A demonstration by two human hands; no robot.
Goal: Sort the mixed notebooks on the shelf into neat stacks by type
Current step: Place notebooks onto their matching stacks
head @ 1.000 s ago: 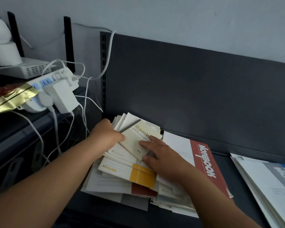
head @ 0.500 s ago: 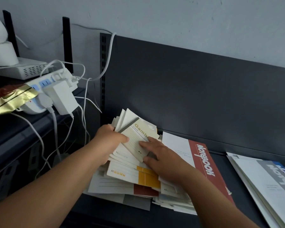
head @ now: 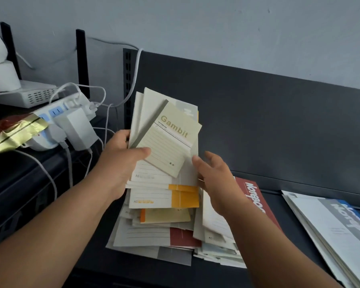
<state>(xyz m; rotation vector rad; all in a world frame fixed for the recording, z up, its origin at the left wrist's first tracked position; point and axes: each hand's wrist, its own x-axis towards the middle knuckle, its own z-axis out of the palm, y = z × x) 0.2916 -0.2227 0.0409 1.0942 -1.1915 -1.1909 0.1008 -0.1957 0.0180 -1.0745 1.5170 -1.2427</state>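
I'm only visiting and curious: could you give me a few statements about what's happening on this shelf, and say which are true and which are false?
1. The left hand holds a notebook bundle with the Gambit notebook on top. True.
2. The right hand grips the red notebook. False: the hand is open beside the bundle, and the red notebook lies flat under that forearm.
3. A white adapter is plugged into the power strip on the left. True.
4. The Gambit notebook has a blue cover. False: its cover is a pale cream-yellow with ruled lines.
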